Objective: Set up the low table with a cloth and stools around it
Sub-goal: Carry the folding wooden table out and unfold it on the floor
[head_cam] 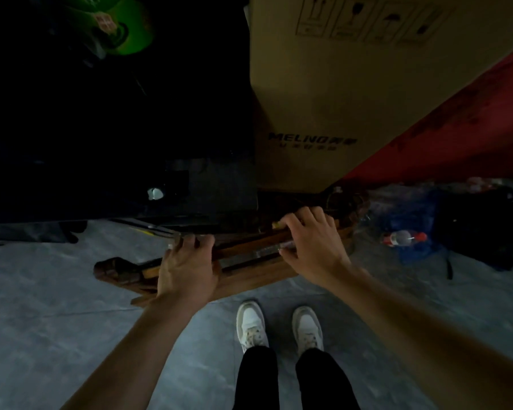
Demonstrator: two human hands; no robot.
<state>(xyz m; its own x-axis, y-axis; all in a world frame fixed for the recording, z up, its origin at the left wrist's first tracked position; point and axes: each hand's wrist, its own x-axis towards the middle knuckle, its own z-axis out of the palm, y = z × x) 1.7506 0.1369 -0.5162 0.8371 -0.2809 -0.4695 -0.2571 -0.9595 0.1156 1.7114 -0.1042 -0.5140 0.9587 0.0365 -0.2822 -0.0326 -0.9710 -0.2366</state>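
Observation:
A low wooden table (249, 263) stands on edge on the grey floor, its carved legs pointing left and right. It leans by a dark cabinet and a cardboard box. My left hand (187, 267) grips its upper edge near the left end, fingers curled over the wood. My right hand (311, 244) grips the same edge further right, fingers curled over the top and thumb on the near side. No cloth or stool is in view.
A tall cardboard box (353, 84) stands right behind the table, a dark cabinet (116, 143) to its left. A red panel (456, 137) leans at right. A plastic bottle (403, 238) and dark bags (480, 232) lie at right. My white shoes (279, 327) stand just below.

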